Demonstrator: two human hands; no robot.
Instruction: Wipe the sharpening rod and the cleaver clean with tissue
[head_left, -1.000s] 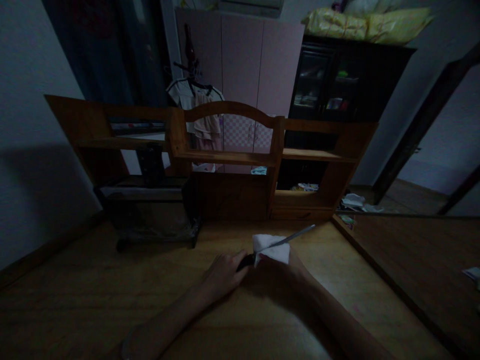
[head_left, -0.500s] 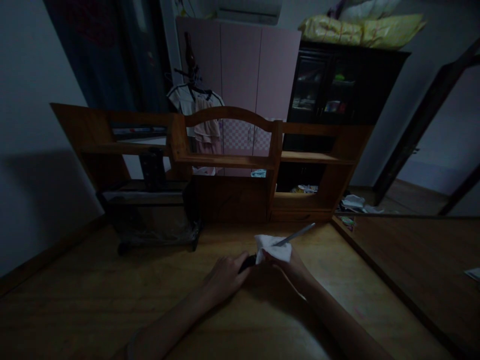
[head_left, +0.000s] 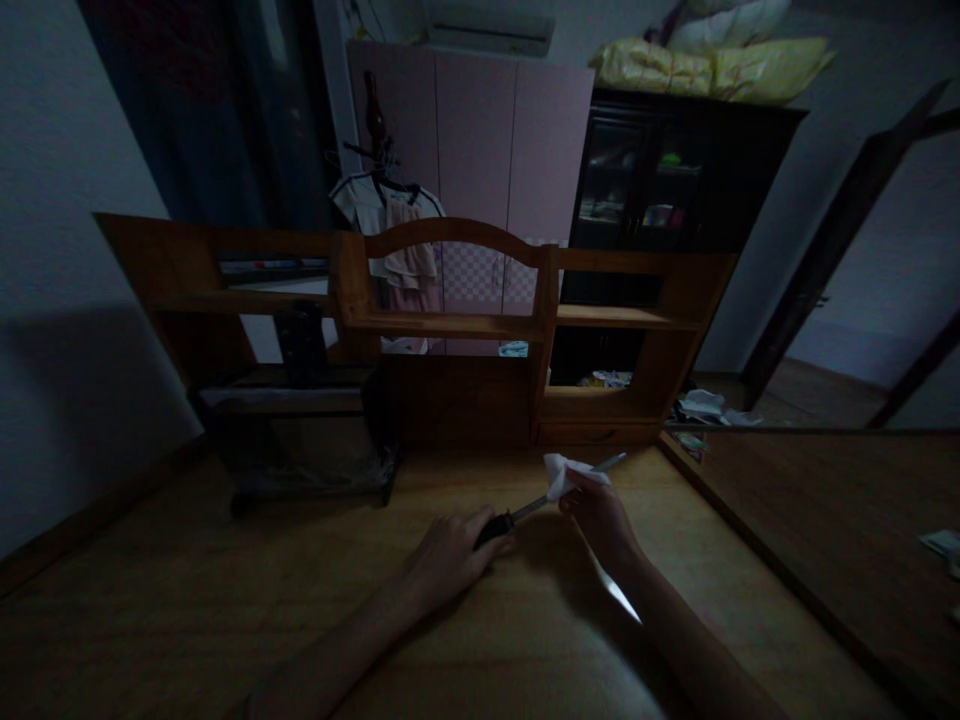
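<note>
My left hand (head_left: 454,550) is closed around the black handle of a long, thin metal rod (head_left: 531,507); in the dim light I cannot tell its exact kind. The rod slants up to the right above the wooden table. My right hand (head_left: 600,510) pinches a white tissue (head_left: 559,475) folded around the rod's far half. Bare metal shows between the handle and the tissue, and the tip sticks out beyond the fingers.
A wooden shelf unit (head_left: 450,322) stands along the back of the table (head_left: 420,640). At left is a dark-framed, plastic-covered object (head_left: 300,440). A raised wooden edge (head_left: 750,520) runs along the right. Pink cabinets (head_left: 472,150) and hanging clothes (head_left: 409,235) stand behind.
My right hand has slid the tissue along the rod, away from the handle toward the tip, baring metal near the handle. My left hand stays about where it was.
</note>
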